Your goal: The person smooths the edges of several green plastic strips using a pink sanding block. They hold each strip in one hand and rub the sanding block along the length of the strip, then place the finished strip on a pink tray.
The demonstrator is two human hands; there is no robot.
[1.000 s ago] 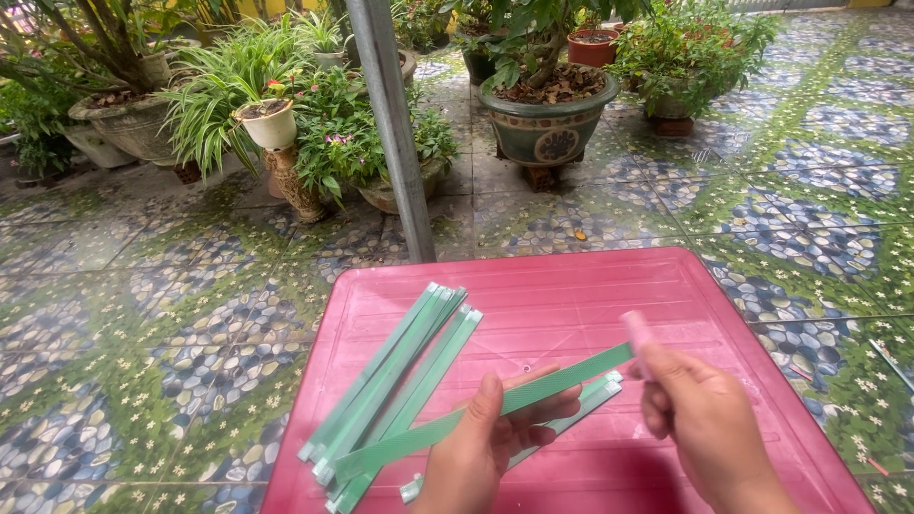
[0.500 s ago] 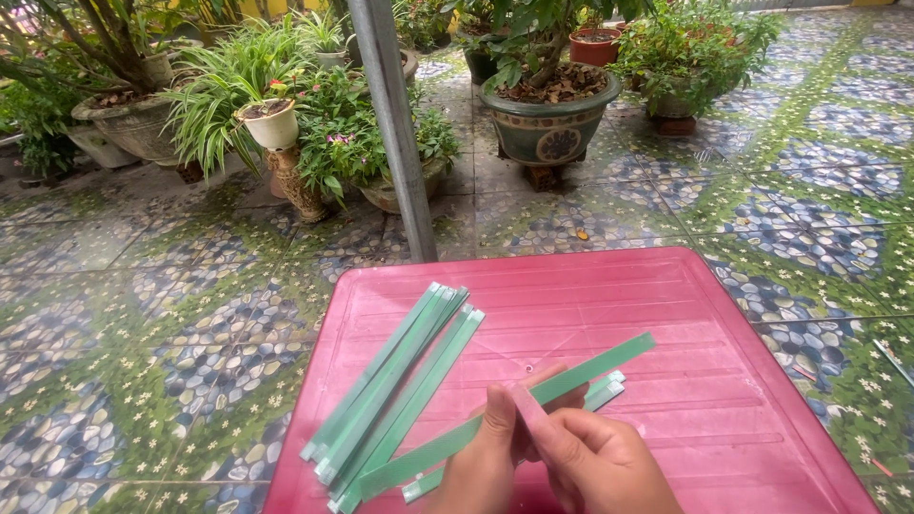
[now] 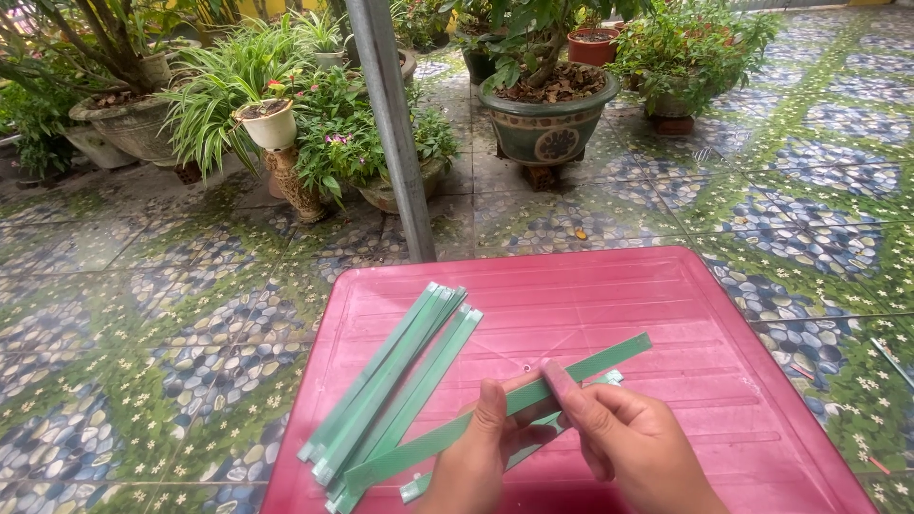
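My left hand [image 3: 481, 457] holds a long green strip [image 3: 609, 356] near its middle, thumb on top. The strip runs from lower left to upper right above a pink plastic table [image 3: 571, 295]. My right hand [image 3: 624, 443] pinches the same strip just right of the left thumb, index finger laid along it. A second green strip [image 3: 604, 379] lies under the held one, mostly hidden by my hands. A loose pile of several green strips [image 3: 400, 376] lies on the table to the left of my hands.
A grey metal post [image 3: 392, 133] stands just beyond the table's far edge. Potted plants, including a large glazed pot [image 3: 547, 128] and a small white pot [image 3: 270, 124], line the back. Patterned floor tiles [image 3: 143, 314] surround the table.
My right hand has slid left along the strip from its far end to meet the left hand near the middle. The strip stays at the same slant.
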